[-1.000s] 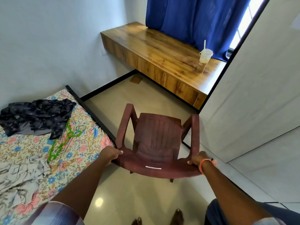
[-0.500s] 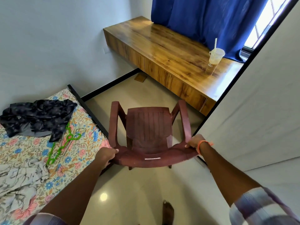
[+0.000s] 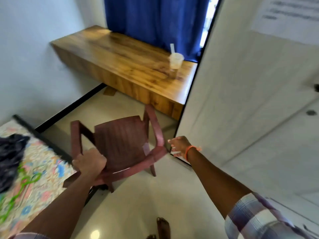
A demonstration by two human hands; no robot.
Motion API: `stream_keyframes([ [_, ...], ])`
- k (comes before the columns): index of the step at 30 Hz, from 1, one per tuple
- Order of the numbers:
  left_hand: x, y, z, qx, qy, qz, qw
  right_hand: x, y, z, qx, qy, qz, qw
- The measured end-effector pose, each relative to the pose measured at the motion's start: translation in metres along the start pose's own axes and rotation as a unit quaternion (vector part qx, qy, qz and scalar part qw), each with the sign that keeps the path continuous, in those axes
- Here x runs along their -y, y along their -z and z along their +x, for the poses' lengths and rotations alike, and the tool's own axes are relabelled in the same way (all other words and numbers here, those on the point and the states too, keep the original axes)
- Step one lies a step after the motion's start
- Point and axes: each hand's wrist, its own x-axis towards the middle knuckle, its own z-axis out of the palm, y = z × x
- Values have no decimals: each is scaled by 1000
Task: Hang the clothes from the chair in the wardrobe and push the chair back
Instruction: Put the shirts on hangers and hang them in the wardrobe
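While gripping the backrest corner of the maroon chair [image 3: 120,145], left hand [image 3: 90,163] curled tight around the plastic. Right hand [image 3: 179,145] just beside the other backrest corner, fingers spread, holding nothing. Beyond both hands, wooden desk [image 3: 120,66] with a plastic cup [image 3: 175,60]. Left of the left hand, dark clothes [image 3: 10,156] on the bed [image 3: 43,178].

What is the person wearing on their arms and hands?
Both hands are bare. The right hand has a thin orange band round its wrist. A blue and white checked sleeve covers the right upper arm. The left hand wears nothing.
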Motion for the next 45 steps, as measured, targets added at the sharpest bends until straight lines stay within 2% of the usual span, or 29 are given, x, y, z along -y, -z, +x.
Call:
stream_keyframes([
  [4,-107,22,-24,-48,-182,-85,978,0,83,-33,-121,57,84,987],
  [6,-170,35,-59,-52,-281,-156,945,-3,137,-54,-257,99,85,958],
  [9,-254,56,-123,-35,-427,-236,872,1,213,-89,-455,147,99,873],
  [13,-341,81,-214,37,-519,-331,787,20,310,-125,-590,245,138,757],
  [16,-392,104,-270,55,-534,-393,746,46,366,-138,-594,290,144,736],
  [19,-434,129,-309,67,-539,-422,726,79,407,-139,-542,334,152,756],
  [23,-478,152,-344,79,-534,-433,722,98,432,-129,-458,356,175,795],
  [28,-500,161,-370,60,-526,-443,724,88,437,-141,-445,375,120,804],
  [33,-493,144,-397,14,-520,-508,687,70,403,-168,-503,386,147,759],
  [37,-473,142,-423,78,-566,-524,632,30,373,-203,-539,400,202,713],
  [42,-430,121,-462,49,-617,-535,575,-11,356,-250,-607,388,203,663],
  [45,-416,113,-481,64,-642,-540,541,-36,345,-263,-668,367,173,624],
])
